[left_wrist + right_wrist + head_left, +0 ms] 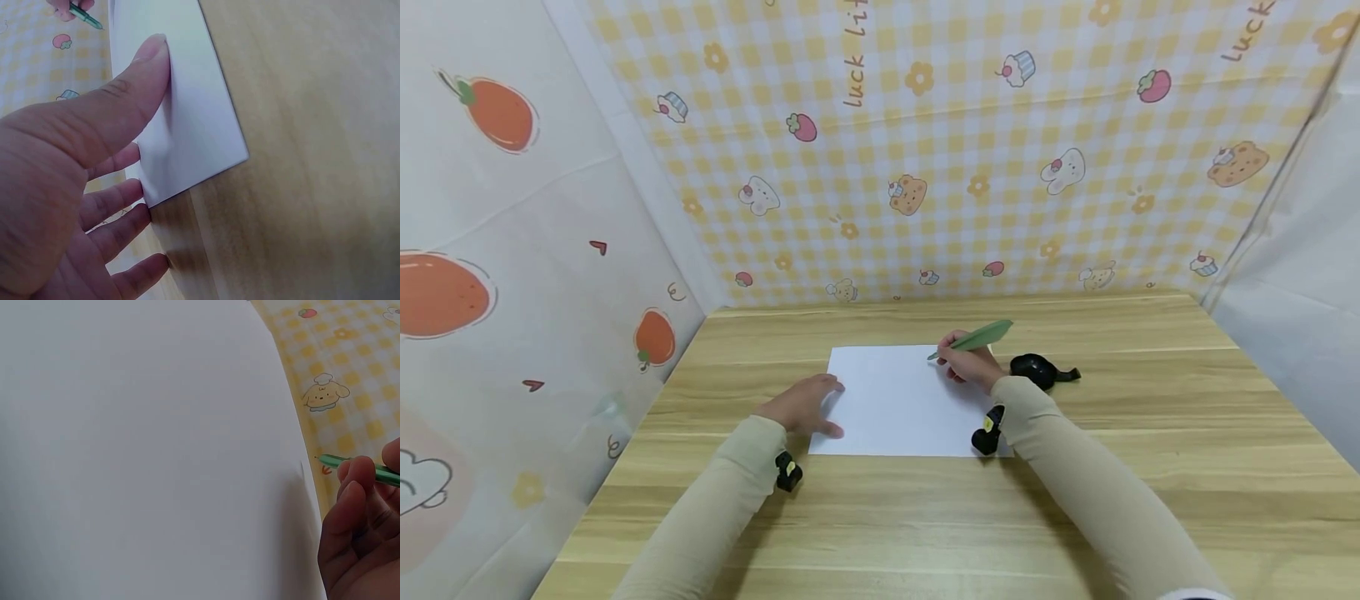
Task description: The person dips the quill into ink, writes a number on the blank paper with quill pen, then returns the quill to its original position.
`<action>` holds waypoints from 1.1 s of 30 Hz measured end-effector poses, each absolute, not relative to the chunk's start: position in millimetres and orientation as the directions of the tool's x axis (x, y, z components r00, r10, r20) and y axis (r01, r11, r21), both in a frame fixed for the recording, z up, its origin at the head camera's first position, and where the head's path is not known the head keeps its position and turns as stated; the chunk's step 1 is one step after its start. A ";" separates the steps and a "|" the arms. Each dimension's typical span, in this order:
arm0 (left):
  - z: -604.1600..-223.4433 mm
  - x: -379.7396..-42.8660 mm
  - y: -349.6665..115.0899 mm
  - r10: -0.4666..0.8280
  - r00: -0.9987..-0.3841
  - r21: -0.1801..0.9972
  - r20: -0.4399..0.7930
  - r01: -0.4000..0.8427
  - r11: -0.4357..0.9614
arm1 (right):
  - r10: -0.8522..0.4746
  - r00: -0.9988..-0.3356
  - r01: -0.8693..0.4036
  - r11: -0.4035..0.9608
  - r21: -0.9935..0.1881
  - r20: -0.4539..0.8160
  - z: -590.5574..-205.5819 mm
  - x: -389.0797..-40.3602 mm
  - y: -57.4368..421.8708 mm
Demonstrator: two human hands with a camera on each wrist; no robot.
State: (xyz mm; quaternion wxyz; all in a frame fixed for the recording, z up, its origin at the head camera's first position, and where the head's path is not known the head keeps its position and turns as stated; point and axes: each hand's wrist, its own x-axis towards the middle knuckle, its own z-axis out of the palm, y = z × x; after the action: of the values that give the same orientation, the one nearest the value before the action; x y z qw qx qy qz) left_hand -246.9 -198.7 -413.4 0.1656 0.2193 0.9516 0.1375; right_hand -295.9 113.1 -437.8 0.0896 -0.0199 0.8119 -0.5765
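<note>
A white sheet of paper [891, 400] lies on the wooden table. My left hand [803, 406] rests at the sheet's left edge, thumb and fingers spread. In the left wrist view the thumb [140, 81] lies over the paper near its corner. Over the upper right part of the sheet, my right hand [967, 364] pinches a green leaf-shaped pen [987, 335]. Its tip points left, close over the paper. The right wrist view shows the green pen barrel [381, 473] between thumb and fingers, and no mark shows on the sheet.
Just right of the right hand, a glossy black rounded object with a curved stem [1036, 371] lies on the wooden table [910, 525]. A yellow checked cloth wall [850, 167] rises behind the table, with a white printed sheet [572, 208] on the left.
</note>
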 end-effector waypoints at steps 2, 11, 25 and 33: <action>-413.6 -247.1 -198.9 0.462 -0.849 0.332 -0.256 0.372 0.867 | -0.131 -0.984 0.073 0.330 -0.941 -0.123 -438.1 -297.2 110.9; -412.6 -248.1 -198.9 0.452 -0.853 0.310 -0.259 0.370 0.876 | -0.113 -0.983 0.102 0.298 -0.949 -0.142 -435.7 -303.4 97.4; -412.7 -248.5 -198.0 0.459 -0.851 0.314 -0.254 0.377 0.871 | -0.147 -0.977 0.102 0.323 -0.941 -0.157 -429.7 -302.8 86.4; -415.0 -248.0 -199.5 0.466 -0.849 0.319 -0.248 0.383 0.867 | -0.110 -0.982 0.108 0.345 -0.933 -0.154 -431.0 -303.9 83.6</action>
State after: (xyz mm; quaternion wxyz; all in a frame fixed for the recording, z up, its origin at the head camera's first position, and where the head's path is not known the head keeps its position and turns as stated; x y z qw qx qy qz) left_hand -248.0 -199.5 -415.0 0.1607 0.2228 0.9527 0.1296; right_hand -303.9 83.6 -431.0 0.0950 -0.0006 0.8144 -0.5725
